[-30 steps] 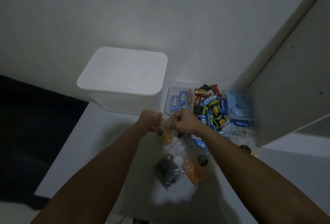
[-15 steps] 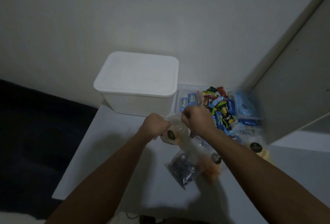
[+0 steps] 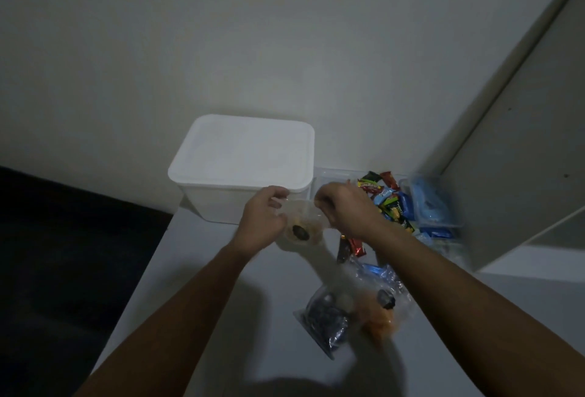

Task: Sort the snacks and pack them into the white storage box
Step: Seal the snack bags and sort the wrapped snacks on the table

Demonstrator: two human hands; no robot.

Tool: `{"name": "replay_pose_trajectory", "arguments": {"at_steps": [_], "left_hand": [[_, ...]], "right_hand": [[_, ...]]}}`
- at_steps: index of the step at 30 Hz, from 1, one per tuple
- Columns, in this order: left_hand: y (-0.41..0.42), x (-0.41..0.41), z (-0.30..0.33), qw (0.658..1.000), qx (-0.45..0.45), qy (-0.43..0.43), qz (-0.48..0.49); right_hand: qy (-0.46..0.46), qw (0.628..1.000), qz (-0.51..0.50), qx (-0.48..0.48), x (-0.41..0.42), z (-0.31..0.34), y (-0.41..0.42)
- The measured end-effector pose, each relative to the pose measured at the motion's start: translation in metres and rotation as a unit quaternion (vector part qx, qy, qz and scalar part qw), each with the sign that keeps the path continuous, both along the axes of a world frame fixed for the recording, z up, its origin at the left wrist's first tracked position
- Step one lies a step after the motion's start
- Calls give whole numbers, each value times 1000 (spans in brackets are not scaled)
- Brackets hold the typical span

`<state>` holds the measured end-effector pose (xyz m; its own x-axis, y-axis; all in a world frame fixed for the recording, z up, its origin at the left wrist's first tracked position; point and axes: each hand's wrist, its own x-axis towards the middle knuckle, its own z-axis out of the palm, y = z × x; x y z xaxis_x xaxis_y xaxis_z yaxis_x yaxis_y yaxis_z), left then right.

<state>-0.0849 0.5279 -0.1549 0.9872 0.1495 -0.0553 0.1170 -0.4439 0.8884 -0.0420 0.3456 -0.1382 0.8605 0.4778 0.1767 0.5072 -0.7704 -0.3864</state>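
In front of the lidded white storage box (image 3: 243, 156), the left hand (image 3: 264, 219) and right hand (image 3: 343, 210) pinch a clear snack bag (image 3: 300, 222) (pale contents, dark label) between them; more bagged snacks (image 3: 351, 311) lie on the table (image 3: 196, 270) below.

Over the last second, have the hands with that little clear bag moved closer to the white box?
Yes. The left hand and right hand, holding the clear bag, have moved up against the white box; earlier they were nearer the person.

White table (image 3: 196, 270) against wall, lidded white storage box (image 3: 243, 156) at back, clear tray (image 3: 326, 172) of wrapped snacks (image 3: 391, 200) beside it, bagged snacks (image 3: 348, 311) in front.
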Motion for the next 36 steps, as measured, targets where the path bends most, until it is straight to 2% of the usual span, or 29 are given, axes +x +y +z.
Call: {"name": "replay_pose_trajectory", "arguments": {"at_steps": [4,10,20,23,25,29,36], "left_hand": [[1,9,7,999,-16,-35,16],[-1,24,16,998,-2,-54,14],[-6,37,22,995,41,-85,-15],[-5,36,25,996,-17,-84,-19],[-5,32,22,995,-72,-45,-58],[-12,20,5,983,-98,42,-148],[-27,22,-14,982,-163,17,-91]], "right_hand": [[49,999,4,11,11,9,-5],[139,985,-13,104,12,18,-15],[105,987,-48,112,16,24,-21],[116,984,-45,127,20,31,-23],[124,982,-38,138,23,37,-26],[119,978,-25,170,30,53,-34],[69,973,-69,208,40,62,-40]]}}
